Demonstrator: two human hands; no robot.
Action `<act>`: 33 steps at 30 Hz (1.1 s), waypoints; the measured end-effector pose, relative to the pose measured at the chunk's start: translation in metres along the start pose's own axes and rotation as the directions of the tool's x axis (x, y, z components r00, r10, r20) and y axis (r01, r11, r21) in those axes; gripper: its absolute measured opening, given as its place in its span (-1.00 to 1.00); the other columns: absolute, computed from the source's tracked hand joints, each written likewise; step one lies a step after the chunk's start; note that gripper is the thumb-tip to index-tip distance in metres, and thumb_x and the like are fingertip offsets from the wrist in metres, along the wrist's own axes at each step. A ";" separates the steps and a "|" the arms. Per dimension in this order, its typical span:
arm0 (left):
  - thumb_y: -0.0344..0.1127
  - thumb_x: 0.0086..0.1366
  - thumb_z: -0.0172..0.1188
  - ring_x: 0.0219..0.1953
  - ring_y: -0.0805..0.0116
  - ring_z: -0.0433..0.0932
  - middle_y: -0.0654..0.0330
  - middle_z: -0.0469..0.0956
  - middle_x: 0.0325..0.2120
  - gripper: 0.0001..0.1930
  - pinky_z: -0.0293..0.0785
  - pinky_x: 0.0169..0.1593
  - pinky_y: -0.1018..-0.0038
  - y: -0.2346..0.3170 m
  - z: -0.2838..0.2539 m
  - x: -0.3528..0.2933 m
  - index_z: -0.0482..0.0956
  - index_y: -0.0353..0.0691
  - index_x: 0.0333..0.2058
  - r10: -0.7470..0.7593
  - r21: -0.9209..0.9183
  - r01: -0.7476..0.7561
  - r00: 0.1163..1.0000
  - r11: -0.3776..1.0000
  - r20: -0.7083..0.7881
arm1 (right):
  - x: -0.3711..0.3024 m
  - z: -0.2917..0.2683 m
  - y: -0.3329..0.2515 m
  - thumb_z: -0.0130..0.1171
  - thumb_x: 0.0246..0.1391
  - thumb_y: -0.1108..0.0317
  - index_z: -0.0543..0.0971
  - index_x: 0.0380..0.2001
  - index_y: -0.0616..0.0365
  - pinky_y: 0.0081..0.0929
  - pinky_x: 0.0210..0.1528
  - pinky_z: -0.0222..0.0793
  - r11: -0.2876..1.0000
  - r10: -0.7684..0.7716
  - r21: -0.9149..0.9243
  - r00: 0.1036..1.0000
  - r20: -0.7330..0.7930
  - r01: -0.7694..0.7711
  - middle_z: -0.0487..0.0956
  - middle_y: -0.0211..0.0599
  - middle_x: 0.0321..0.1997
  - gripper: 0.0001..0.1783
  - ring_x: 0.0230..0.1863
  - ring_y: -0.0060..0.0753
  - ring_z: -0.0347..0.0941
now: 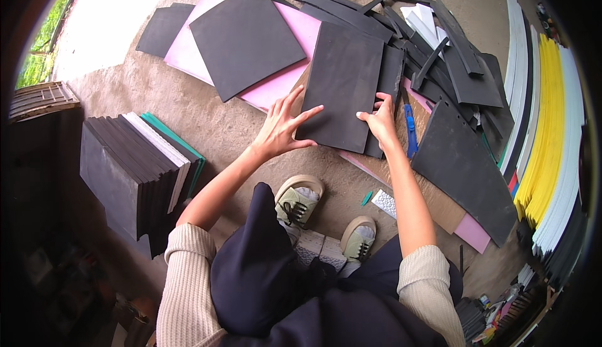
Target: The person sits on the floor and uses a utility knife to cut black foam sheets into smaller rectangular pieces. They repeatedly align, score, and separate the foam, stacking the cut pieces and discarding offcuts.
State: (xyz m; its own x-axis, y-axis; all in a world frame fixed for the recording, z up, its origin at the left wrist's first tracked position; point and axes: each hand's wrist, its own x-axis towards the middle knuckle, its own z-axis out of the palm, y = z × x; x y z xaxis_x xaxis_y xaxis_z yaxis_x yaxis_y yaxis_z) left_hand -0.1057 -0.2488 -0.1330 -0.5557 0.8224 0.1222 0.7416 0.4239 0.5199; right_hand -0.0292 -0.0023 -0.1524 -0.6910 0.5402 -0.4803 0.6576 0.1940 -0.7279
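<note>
A black rectangular sheet (343, 86), which looks like foam, lies in front of me over another black sheet (392, 74) that shows along its right side. My left hand (282, 126) is at its lower left edge, fingers spread, some over the surface. At the right edge, my right hand (380, 121) pinches the sheet with the thumb on top and the other fingers curled at the side. A blue utility knife (411, 130) lies just right of that hand, on a brown board (433, 190). Whatever the right fingertips touch underneath is hidden.
Another black sheet (248, 39) rests on pink sheets (197, 46) at the far left. Black offcuts (433, 64) are heaped at the far right, near a large black piece (470, 171). Stacked sheets (119, 177) stand left; yellow sheets (545, 133) line the right side.
</note>
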 end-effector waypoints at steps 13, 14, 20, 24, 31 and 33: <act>-0.26 -0.19 0.40 -0.07 0.20 0.38 0.08 0.21 0.17 -0.23 0.39 0.05 0.32 -0.010 0.023 -0.029 0.37 0.13 0.11 0.060 -0.056 -0.064 0.995 0.996 -0.074 | -0.007 0.001 0.001 0.32 -0.24 0.48 0.15 0.09 0.04 -0.42 -0.06 0.37 0.999 -0.028 0.035 0.999 0.015 0.028 0.17 -0.15 0.00 -0.20 -0.15 -0.34 0.28; -0.29 -0.22 0.41 -0.09 0.21 0.39 0.08 0.24 0.16 -0.23 0.40 0.05 0.31 -0.009 0.022 -0.028 0.40 0.09 0.09 0.062 -0.052 -0.067 0.994 0.996 -0.088 | -0.006 0.002 0.002 0.32 -0.24 0.48 0.15 0.09 0.04 -0.42 -0.07 0.37 0.998 -0.037 0.042 0.999 0.014 0.036 0.17 -0.14 0.00 -0.20 -0.15 -0.34 0.28; -0.31 -0.25 0.43 -0.10 0.15 0.40 0.03 0.32 0.12 -0.25 0.40 0.05 0.30 -0.005 0.019 -0.024 0.44 0.03 0.06 0.072 -0.049 -0.077 0.992 0.996 -0.104 | -0.005 0.000 0.006 0.33 -0.25 0.48 0.15 0.09 0.06 -0.42 -0.07 0.37 0.998 -0.058 0.015 0.998 0.005 0.058 0.18 -0.11 -0.02 -0.20 -0.16 -0.34 0.27; -0.18 -0.11 0.36 -0.05 0.16 0.37 0.02 0.31 0.11 -0.28 0.33 0.11 0.31 -0.008 0.018 -0.027 0.35 0.07 0.12 0.082 -0.011 -0.083 0.994 0.996 -0.072 | -0.007 0.001 0.004 0.33 -0.25 0.48 0.14 0.09 0.08 -0.42 -0.07 0.38 0.998 -0.062 0.026 0.998 0.018 0.062 0.18 -0.09 -0.03 -0.19 -0.16 -0.33 0.27; -0.19 -0.12 0.37 -0.05 0.14 0.37 0.01 0.32 0.10 -0.27 0.29 0.15 0.28 -0.010 0.021 -0.028 0.35 0.05 0.12 0.086 -0.043 -0.089 0.993 0.995 -0.078 | -0.002 -0.001 0.011 0.32 -0.23 0.49 0.12 0.09 0.11 -0.43 -0.06 0.39 0.997 -0.067 0.053 0.996 0.055 0.064 0.16 -0.09 -0.02 -0.20 -0.12 -0.32 0.27; -0.20 -0.12 0.37 -0.04 0.13 0.36 0.01 0.32 0.09 -0.27 0.29 0.15 0.27 -0.010 0.023 -0.028 0.35 0.05 0.12 0.091 -0.037 -0.094 0.993 0.995 -0.081 | -0.002 -0.002 0.012 0.32 -0.23 0.49 0.12 0.09 0.12 -0.43 -0.05 0.39 0.996 -0.067 0.058 0.996 0.060 0.064 0.16 -0.09 -0.01 -0.20 -0.11 -0.32 0.27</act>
State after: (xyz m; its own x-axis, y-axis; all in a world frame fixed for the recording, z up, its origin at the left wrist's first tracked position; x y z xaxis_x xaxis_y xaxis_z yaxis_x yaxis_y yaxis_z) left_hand -0.0891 -0.2679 -0.1612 -0.5147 0.8241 0.2367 0.7762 0.3306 0.5369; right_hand -0.0193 0.0007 -0.1589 -0.7503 0.4758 -0.4590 0.5940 0.1804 -0.7839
